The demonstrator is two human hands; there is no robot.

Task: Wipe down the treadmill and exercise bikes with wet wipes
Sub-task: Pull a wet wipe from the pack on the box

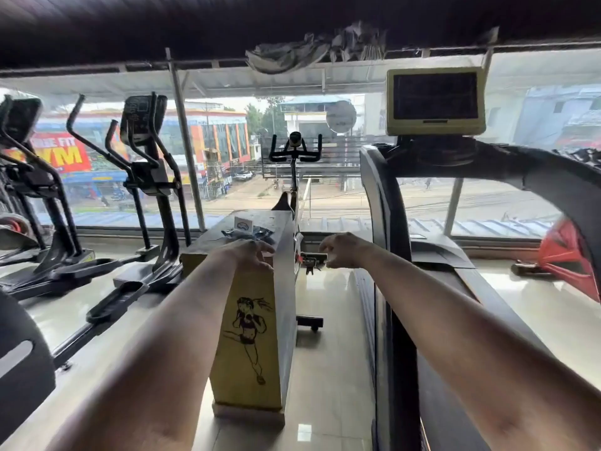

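My left hand [257, 252] rests loose-fingered, empty, on the box [247, 323]; right hand [342, 250] curled, hold unclear. Wipes pack [248, 232] looks light, slick; I'd pinch its flap [244, 222].

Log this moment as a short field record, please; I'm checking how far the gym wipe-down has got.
left hand: on the near top edge of the yellow box, fingers bent; grip unclear
right hand: in the air between box and treadmill, fingers curled; whether it holds anything is unclear
wipes pack: lies on the box top, just beyond the left hand
treadmill: at right, console screen dark
spin bike: ahead, beyond the box
ellipticals: at left
wiping: no hand on any machine
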